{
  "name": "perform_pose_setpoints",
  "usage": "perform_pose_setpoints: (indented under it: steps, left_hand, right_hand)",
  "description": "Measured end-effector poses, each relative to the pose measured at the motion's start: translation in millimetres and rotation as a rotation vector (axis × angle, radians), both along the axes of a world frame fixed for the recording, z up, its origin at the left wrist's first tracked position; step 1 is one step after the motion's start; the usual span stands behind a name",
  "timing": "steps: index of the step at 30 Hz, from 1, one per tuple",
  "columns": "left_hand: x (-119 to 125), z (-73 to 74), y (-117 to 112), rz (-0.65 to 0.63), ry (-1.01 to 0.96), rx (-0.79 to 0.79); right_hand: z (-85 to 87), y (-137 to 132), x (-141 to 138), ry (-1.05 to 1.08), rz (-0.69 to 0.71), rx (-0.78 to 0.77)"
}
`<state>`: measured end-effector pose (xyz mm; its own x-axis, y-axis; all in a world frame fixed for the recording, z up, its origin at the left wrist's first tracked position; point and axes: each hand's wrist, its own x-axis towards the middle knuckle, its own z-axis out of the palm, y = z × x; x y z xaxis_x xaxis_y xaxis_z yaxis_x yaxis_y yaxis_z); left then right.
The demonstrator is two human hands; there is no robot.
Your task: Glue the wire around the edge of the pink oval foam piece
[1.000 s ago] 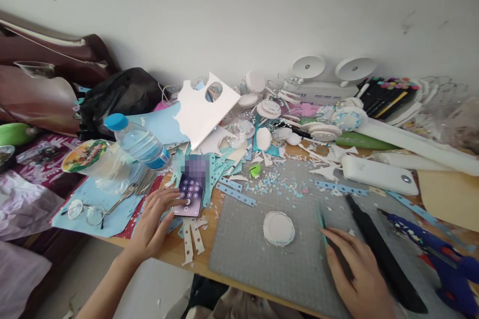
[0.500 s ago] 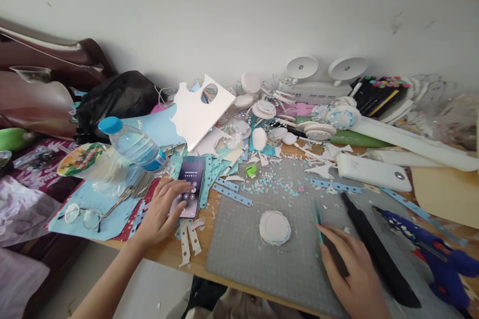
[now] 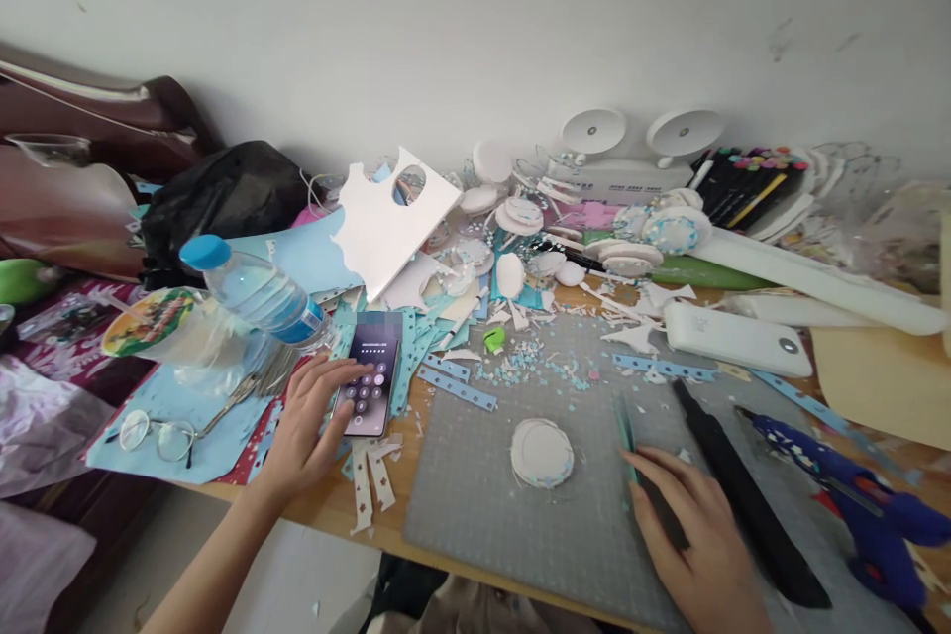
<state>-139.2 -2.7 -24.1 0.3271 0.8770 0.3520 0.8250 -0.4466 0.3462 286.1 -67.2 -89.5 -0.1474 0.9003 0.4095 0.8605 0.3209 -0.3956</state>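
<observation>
My left hand (image 3: pixel 304 421) lies over the left side of a smartphone (image 3: pixel 375 381), whose lit screen shows a number keypad. Its fingers are stretched out and apart, with fingertips over the keys. On the right, my right hand (image 3: pixel 687 525) rests on the grey cutting mat (image 3: pixel 475 505) with slim teal tweezers (image 3: pixel 626 431) pinched between thumb and fingers, tips pointing away from me. Between the hands sits a round white disc (image 3: pixel 542 453) with small blue and white bits along its lower rim. Neither hand touches it.
A black long tool (image 3: pixel 750 495) and a blue glue gun (image 3: pixel 854 505) lie right of my right hand. A water bottle (image 3: pixel 260 292) leans by the phone, with glasses (image 3: pixel 159 436) at left. Paper confetti (image 3: pixel 527 362), a white power bank (image 3: pixel 739 340) and piled white discs (image 3: pixel 520 216) lie farther back.
The view has shifted slightly, moving everything a little left. My left fingers have drawn back a little toward the phone's left edge, uncovering more of the keypad. The right hand still holds the tweezers.
</observation>
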Motion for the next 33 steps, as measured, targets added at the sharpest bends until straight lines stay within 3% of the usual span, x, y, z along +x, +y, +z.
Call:
perform_pose_setpoints:
  steps: [6,15,33]
  left_hand:
    - [-0.4,12.0,-2.8,0.049,-0.136,0.120]
    - [6.5,19.1,-8.7,0.074,-0.169,0.087]
    - [-2.7,12.2,-11.1,0.098,-0.144,0.093]
  right_hand:
    - [0.1,-0.7,0.7,0.011,-0.017,-0.014]
    - [-1.3,-1.8,0.5,0.029,-0.033,-0.034]
    - [-3.4,-1.4,1.4,0.011,-0.027,-0.022]
